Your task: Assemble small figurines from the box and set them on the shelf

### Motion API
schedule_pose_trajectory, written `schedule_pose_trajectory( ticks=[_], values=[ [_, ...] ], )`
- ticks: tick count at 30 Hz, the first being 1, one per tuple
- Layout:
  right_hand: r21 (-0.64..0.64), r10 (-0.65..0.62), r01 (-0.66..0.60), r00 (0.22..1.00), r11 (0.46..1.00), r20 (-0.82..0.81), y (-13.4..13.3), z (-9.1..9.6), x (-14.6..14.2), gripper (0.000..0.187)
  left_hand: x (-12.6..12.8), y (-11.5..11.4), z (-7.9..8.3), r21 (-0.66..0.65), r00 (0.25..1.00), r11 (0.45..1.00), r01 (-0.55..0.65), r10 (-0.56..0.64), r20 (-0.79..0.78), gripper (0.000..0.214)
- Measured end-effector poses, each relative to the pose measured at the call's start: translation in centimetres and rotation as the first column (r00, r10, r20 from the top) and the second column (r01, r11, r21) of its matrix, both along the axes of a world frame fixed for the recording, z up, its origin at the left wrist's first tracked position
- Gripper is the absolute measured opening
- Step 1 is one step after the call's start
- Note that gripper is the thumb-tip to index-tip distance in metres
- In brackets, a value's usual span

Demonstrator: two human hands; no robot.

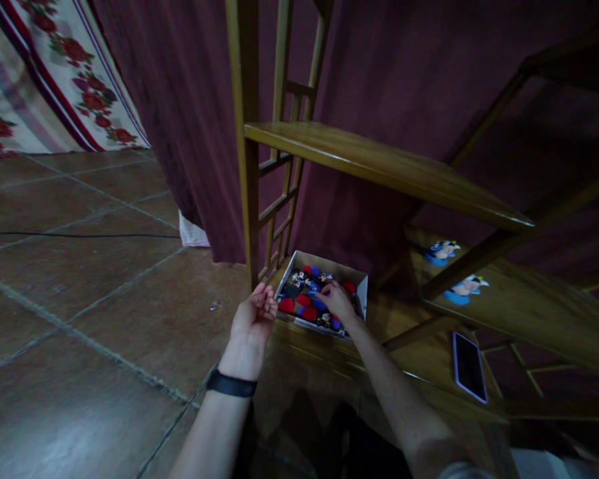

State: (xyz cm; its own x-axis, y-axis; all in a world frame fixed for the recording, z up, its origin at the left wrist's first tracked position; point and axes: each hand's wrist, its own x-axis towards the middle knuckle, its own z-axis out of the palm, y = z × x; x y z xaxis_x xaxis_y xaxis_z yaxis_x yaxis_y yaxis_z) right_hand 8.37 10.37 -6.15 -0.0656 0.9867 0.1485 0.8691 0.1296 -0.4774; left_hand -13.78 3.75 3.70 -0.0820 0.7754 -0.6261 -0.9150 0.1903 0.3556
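Note:
A shallow white cardboard box [362, 296] stands on the low wooden shelf, filled with small cartoon figurines [297, 278] on round red and blue bases. My right hand [337, 301] reaches into the box from the right. Its fingers are pinched at a figurine with a blue part [320, 303]; the fingers partly hide it. Just outside the box's left side, my left hand [257, 314] is held palm up with its fingers loosely curled and apart. Nothing shows in that palm. A black band [231, 384] circles the left wrist.
The wooden shelf unit has an upright post [244, 146] and an upper board [379, 159] above the box. Two pale figurines on blue bases [458, 296] stand on the shelf to the right. A phone [470, 367] lies lower down. A dark cable [80, 235] crosses the tiled floor.

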Motion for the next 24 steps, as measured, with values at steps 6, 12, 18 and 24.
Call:
schedule_pose_trajectory(
  ticks=[6,12,18,24],
  values=[
    [0.015,-0.074,0.079,0.973,0.997,-0.218,-0.2,0.6,0.0,0.012,1.1,0.0,0.0,0.025,0.997,0.997,0.074,-0.074,0.014,0.025],
    [-0.011,-0.129,0.152,0.793,0.988,-0.596,-4.5,3.5,-3.2,0.014,3.1,-0.9,-0.1,-0.036,0.954,0.978,0.204,-0.207,-0.218,0.024],
    [-0.17,-0.155,0.024,0.548,0.985,-0.822,-10.1,5.0,-6.1,0.012,5.4,-2.4,-0.2,0.022,0.832,0.907,0.421,-0.377,-0.406,0.013],
    [-0.185,-0.239,0.158,0.469,0.97,-0.85,-9.8,4.9,-4.4,0.017,6.5,-2.8,-1.0,-0.013,0.785,0.887,0.462,-0.415,-0.46,0.019]
  ],
)
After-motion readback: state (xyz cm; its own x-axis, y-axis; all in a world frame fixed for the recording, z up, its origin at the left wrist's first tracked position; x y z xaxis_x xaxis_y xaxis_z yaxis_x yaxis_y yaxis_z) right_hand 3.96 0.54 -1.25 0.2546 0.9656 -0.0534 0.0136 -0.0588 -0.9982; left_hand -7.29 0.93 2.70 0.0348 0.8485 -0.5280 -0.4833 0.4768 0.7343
